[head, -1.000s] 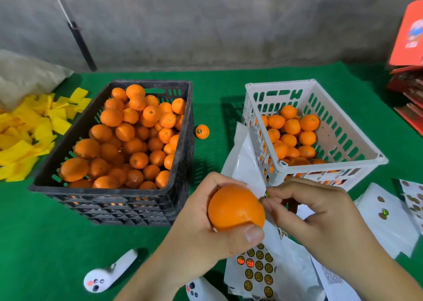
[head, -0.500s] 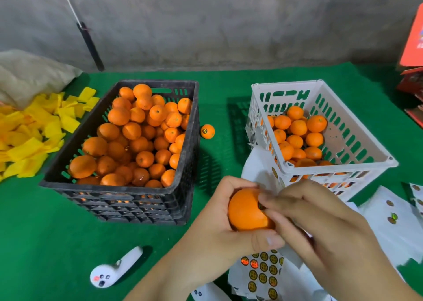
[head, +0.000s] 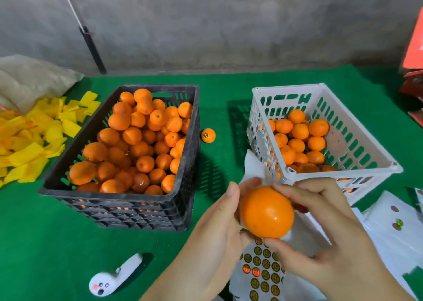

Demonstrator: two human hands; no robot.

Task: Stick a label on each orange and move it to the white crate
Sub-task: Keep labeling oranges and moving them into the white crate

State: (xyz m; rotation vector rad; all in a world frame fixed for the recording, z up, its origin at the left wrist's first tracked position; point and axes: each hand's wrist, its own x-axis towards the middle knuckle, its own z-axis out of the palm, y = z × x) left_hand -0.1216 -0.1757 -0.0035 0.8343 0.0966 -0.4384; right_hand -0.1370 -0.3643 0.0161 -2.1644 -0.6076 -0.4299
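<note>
I hold a round, glossy orange [head: 266, 211] between both hands above the green felt counter [head: 57, 243], just in front of the white slatted plastic crate [head: 343, 136] partly filled with oranges. My left hand [head: 217, 232] cups its side, grip curled around it; my right hand [head: 320, 227] pinches it between fingers on top and thumb beneath. Below lies a white sheet of round dark-and-gold labels [head: 263, 268]. To the left stands a black plastic crate [head: 128, 195] heaped with oranges, one labelled orange [head: 208, 135] loose beside it.

Open green mat [head: 219, 117] between crates
</note>
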